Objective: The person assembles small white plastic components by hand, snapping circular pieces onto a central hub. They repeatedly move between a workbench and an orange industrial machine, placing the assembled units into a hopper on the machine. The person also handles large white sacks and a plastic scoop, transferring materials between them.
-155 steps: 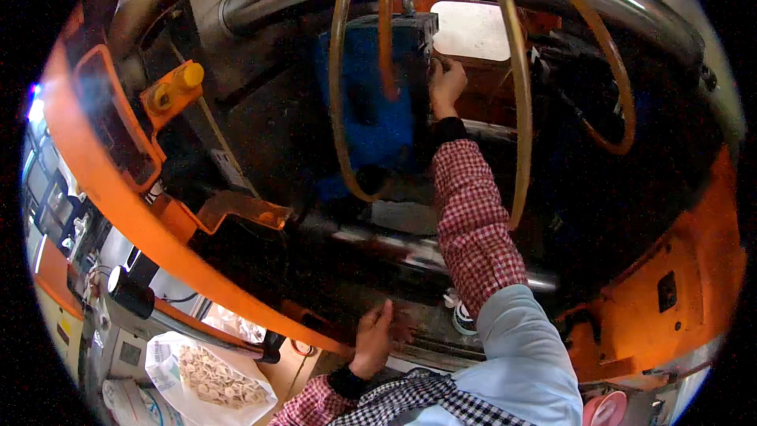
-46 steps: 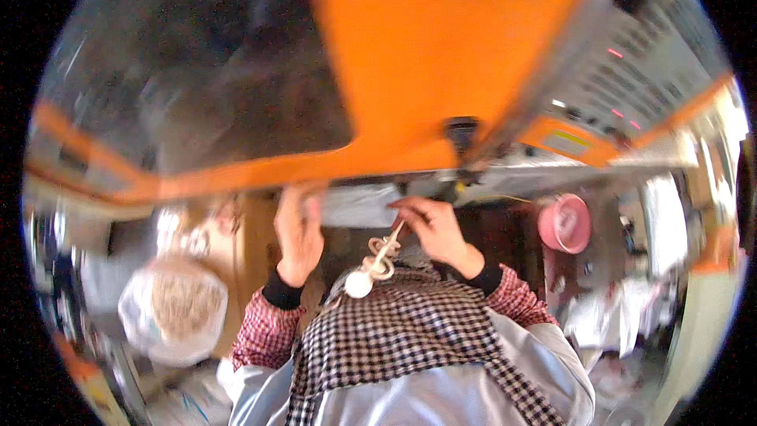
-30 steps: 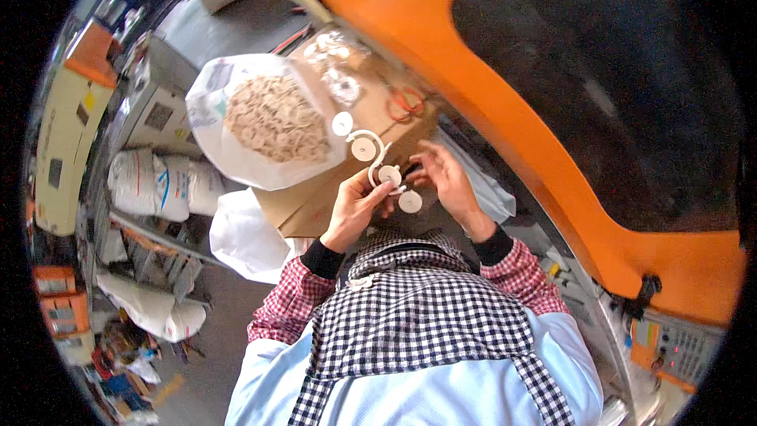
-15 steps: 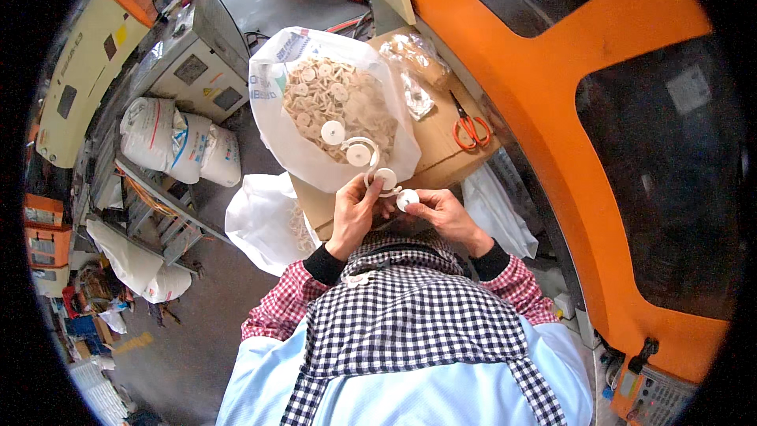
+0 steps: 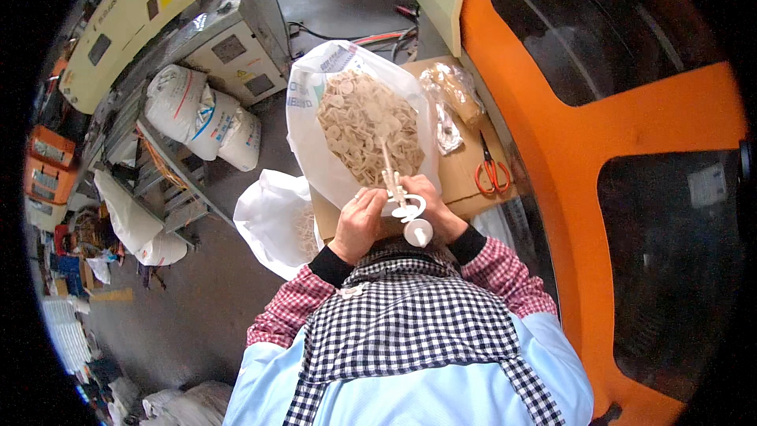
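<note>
A white plastic moulding (image 5: 412,205), with a curved runner and round discs, is held up in front of my apron. My left hand (image 5: 359,222) is closed, its fingertips pinching at the left side of the moulding. On the other side my right hand (image 5: 443,217) grips the same moulding, its fingers partly hidden behind it. One disc (image 5: 418,233) with a short peg hangs toward me. Just beyond my hands is a large white sack (image 5: 303,138) with many small cream-coloured disc parts (image 5: 367,114) in it.
Orange-handled scissors (image 5: 491,176) and a clear plastic-wrapped bundle (image 5: 456,95) lie on a cardboard box (image 5: 461,166). A smaller white bag (image 5: 264,221) stands at the left. Full sacks (image 5: 177,114) are farther left. An orange machine (image 5: 544,158) borders the right side.
The moulding has turned in my hands, its discs now bunched and one hanging toward me. My right hand has moved closer to my left. The view has shifted, moving the surroundings rightward and down.
</note>
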`<action>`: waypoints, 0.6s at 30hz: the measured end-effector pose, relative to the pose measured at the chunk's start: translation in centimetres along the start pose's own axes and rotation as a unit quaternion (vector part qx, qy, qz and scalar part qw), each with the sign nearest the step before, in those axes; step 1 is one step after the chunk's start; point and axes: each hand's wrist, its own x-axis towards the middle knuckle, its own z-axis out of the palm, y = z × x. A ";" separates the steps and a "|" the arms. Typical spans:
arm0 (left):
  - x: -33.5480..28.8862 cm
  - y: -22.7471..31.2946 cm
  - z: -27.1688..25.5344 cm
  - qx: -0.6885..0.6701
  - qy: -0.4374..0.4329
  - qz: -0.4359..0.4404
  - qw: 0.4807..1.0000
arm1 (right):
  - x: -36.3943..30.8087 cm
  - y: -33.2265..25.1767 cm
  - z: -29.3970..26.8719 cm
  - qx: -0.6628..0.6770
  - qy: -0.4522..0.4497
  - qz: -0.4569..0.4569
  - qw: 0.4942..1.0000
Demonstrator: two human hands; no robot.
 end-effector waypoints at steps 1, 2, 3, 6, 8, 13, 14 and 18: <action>0.3 -0.2 -0.2 0.018 0.014 -0.038 0.999 | 1.5 0.6 -0.4 -0.010 -0.034 -0.034 0.999; 0.6 -0.4 -0.4 0.035 0.029 -0.076 0.996 | 3.3 1.3 -0.4 -0.097 -0.027 -0.055 0.993; 0.5 -0.8 -0.6 0.052 0.042 -0.116 0.991 | 5.1 2.2 -0.4 -0.185 -0.017 -0.074 0.980; 0.5 -1.4 -0.8 0.060 0.049 -0.147 0.986 | 10.9 5.5 -2.6 -0.458 0.059 -0.130 0.877; 0.6 -0.9 -0.5 -0.002 0.103 -0.254 0.962 | 11.9 3.7 -3.0 -0.525 0.092 -0.104 0.840; 1.3 -2.9 -1.6 -0.401 0.110 -0.496 0.762 | 7.4 -5.2 0.5 -0.512 0.034 -0.292 0.807; 1.2 -2.9 -1.6 -0.431 0.088 -0.500 0.745 | 6.6 -6.8 0.8 -0.497 -0.033 -0.380 0.779; 1.4 -2.4 -1.7 -0.459 0.036 -0.525 0.716 | 4.3 -9.0 0.3 -0.514 -0.150 -0.423 0.731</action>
